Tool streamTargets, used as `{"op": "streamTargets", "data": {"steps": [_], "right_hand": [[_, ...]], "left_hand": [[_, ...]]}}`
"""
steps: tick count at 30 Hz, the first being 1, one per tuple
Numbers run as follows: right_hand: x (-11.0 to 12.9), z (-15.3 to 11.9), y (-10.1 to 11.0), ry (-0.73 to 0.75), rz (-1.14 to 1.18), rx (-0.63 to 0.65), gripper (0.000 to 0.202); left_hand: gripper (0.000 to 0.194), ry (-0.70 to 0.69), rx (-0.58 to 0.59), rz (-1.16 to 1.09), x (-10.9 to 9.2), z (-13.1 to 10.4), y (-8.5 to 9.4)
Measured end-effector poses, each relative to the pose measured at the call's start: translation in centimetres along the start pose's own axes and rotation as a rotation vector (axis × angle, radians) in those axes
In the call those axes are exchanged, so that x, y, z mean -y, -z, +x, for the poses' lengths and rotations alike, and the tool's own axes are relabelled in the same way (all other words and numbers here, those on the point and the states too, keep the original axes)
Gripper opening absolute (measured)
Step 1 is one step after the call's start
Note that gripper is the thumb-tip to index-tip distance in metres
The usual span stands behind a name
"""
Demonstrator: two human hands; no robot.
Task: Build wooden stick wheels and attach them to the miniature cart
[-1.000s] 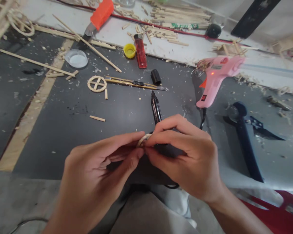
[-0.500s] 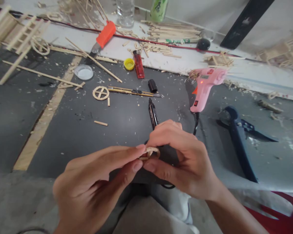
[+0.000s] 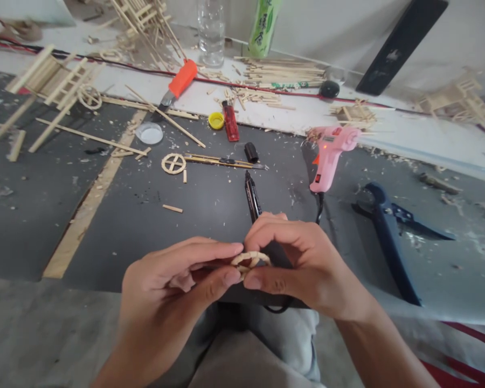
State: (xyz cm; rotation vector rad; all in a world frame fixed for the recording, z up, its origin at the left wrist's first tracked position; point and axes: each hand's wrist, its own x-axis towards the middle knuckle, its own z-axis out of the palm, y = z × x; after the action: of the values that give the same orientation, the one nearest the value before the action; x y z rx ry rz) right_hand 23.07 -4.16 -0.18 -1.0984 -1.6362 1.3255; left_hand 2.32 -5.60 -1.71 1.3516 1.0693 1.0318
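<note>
Between both hands, just over the table's near edge, is a small wooden wheel (image 3: 250, 256) with a pale segmented rim. My left hand (image 3: 181, 280) pinches its left side between thumb and fingers. On the opposite side, my right hand (image 3: 299, 264) grips the rim in the same way. Fingertips cover part of the wheel's lower edge and inside. Beyond the hands lies an uncapped black marker (image 3: 252, 196), its cap (image 3: 251, 152) standing apart. A finished-looking spoked wheel (image 3: 173, 163) rests flat beside thin tweezers or a slim blade (image 3: 226, 161).
A pink glue gun (image 3: 329, 156) with a lit light stands right of centre. Dark-handled cutters (image 3: 396, 237) lie at the right. An orange-handled knife (image 3: 182, 77), red lighter (image 3: 230, 121) and yellow cap (image 3: 215, 120) sit farther back. Wooden sticks (image 3: 283, 73) and a stick model (image 3: 48, 81) are behind.
The view has shifted, so the table things appear lower and somewhat shifted. In my fingers the wheel has turned, showing more of its rim. Both hands keep their hold.
</note>
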Motion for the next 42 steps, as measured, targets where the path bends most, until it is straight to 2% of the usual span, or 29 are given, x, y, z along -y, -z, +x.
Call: {"op": "streamTargets", "data": {"steps": [5, 13, 17, 28, 31, 37, 39, 42], "right_hand": [[0.04, 0.13, 0.15, -0.057, 0.026, 0.022, 0.022], [-0.06, -0.01, 0.01, -0.012, 0.052, 0.033, 0.015], [0.05, -0.11, 0.09, -0.024, 0.032, 0.023, 0.014], [0.32, 0.02, -0.33, -0.034, -0.143, -0.060, 0.014], [0.28, 0.03, -0.45, -0.041, -0.173, -0.051, 0.014], [0.27, 0.21, -0.62, -0.073, -0.150, -0.033, 0.010], [0.29, 0.26, -0.62, -0.076, -0.151, -0.029, 0.010], [0.26, 0.22, -0.59, -0.071, -0.145, -0.007, 0.012]], "left_hand": [[0.037, -0.033, -0.017, 0.034, -0.12, -0.19, 0.04], [0.046, -0.037, 0.010, -0.004, -0.25, -0.25, -0.26], [0.043, -0.031, -0.002, -0.002, -0.34, -0.31, -0.41], [0.044, -0.115, -0.082, 0.275, -0.50, -0.71, -0.54], [0.039, -0.063, -0.095, 0.213, -0.19, -0.64, -0.65], [0.019, 0.178, -0.084, -0.081, -0.10, -0.41, -0.68], [0.016, 0.218, -0.054, -0.134, -0.07, -0.33, -0.50], [0.013, 0.307, 0.056, -0.241, 0.14, 0.04, 0.04]]}}
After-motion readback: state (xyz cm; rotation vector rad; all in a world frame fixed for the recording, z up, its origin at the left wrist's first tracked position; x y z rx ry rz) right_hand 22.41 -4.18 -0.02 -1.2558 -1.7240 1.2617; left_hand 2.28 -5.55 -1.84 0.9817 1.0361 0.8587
